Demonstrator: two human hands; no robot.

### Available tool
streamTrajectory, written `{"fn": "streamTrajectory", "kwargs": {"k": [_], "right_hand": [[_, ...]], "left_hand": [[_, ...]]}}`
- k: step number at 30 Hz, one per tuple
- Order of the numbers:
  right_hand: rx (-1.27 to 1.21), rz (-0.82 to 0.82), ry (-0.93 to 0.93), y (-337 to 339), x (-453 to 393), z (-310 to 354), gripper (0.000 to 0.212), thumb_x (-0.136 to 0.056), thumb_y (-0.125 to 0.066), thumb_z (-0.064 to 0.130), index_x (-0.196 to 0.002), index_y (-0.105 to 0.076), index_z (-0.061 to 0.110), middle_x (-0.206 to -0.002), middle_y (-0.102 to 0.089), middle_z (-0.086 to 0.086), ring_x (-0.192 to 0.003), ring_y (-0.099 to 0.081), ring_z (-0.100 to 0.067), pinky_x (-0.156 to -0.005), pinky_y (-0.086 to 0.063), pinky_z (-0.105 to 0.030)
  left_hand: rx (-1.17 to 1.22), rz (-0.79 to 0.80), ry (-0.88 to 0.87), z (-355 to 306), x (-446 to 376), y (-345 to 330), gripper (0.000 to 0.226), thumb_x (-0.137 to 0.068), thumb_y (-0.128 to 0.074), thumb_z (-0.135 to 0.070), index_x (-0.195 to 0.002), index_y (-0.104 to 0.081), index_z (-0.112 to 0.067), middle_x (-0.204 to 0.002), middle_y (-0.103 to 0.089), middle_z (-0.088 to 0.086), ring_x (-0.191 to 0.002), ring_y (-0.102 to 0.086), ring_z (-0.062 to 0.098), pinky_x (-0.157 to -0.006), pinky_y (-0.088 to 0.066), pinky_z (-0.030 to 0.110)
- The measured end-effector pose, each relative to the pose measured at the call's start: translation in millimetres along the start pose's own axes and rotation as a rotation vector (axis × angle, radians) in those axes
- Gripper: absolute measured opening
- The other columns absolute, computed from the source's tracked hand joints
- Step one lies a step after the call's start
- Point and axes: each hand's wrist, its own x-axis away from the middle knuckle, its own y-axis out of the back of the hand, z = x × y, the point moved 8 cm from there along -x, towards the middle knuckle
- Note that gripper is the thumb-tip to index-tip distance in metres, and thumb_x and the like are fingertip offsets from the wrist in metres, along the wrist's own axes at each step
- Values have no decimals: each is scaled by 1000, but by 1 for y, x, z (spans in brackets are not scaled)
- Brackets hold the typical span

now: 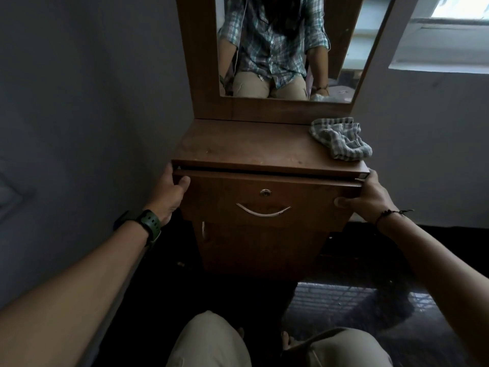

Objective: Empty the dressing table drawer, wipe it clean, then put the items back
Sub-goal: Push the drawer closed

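A brown wooden dressing table (246, 147) stands in front of me. Its drawer (291, 200) has a curved metal handle (263, 211) and a round lock above the handle. The drawer front sits a narrow gap out from the table. My left hand (169, 193) grips the drawer front's left edge, thumb on the face. My right hand (366, 197) grips the right edge the same way. A crumpled checked cloth (340, 137) lies on the tabletop's right rear corner. The drawer's inside is hidden.
A mirror (291, 49) rises behind the tabletop and reflects a seated person. Below the drawer is a cabinet door (254, 247) with a small handle. A grey wall stands at left, a window (449, 35) at upper right, and my knees over a dark floor below.
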Motion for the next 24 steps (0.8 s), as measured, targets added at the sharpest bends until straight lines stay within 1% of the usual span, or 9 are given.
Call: {"fn": "streamTrajectory", "kwargs": {"k": [2,5,8,11,14,18,21,24], "right_hand": [[-27,-12,13,0,0,-1,80,-71,-76,15,-134,-27,12,-122,-54,-18,-111,-52,-30,-79,-37,-27],[-80,-50,41,0,0,-2,86,-71,-76,16,-139,-24,19,-126,-54,-15,-116,-51,-30,-84,-38,-27],[-142,-99,43,-1,1,-4,86,-71,-76,18,-139,-25,22,-125,-56,-14,-116,-52,-29,-86,-39,-28],[-166,-142,12,-3,-2,-6,77,-71,-76,20,-135,-32,17,-123,-58,-15,-114,-54,-31,-85,-40,-29],[-195,-171,-43,-6,-8,-8,64,-70,-77,19,-124,-44,12,-120,-60,-16,-111,-56,-30,-82,-42,-29],[-211,-192,-42,-10,-13,-9,53,-70,-77,20,-117,-56,11,-118,-63,-14,-112,-57,-28,-85,-42,-29],[-172,-197,-3,-11,-13,-9,43,-72,-76,21,-111,-62,10,-113,-67,-14,-108,-59,-27,-80,-40,-25],[-104,-196,14,-10,-14,-7,43,-73,-76,25,-109,-62,6,-111,-67,-18,-106,-60,-31,-82,-44,-31]], "left_hand": [[-42,-8,-2,1,-2,0,54,-95,-47,-17,-144,-25,-18,-150,-34,8,-138,-32,26,-113,-30,48],[-66,-45,-7,-1,-4,0,54,-95,-47,-18,-144,-25,-17,-150,-33,7,-138,-31,25,-112,-30,47],[-101,-76,0,-2,-6,-2,51,-95,-46,-19,-143,-27,-14,-149,-35,10,-136,-33,27,-111,-32,46],[-73,-97,12,-2,-10,-3,40,-96,-45,-16,-135,-38,-12,-141,-45,11,-130,-42,29,-105,-37,40],[-93,-139,39,-3,-15,-3,36,-96,-44,-13,-132,-43,-10,-137,-50,14,-127,-45,31,-106,-37,47],[-93,-195,64,3,-22,-1,29,-95,-45,-13,-123,-52,-7,-126,-57,19,-117,-53,34,-100,-43,53],[-173,-219,75,13,-26,1,27,-95,-45,-16,-117,-55,-4,-118,-60,23,-110,-56,38,-94,-46,54],[-220,-238,91,18,-26,3,26,-96,-44,-15,-113,-56,1,-114,-60,27,-104,-58,39,-88,-48,51]]}}
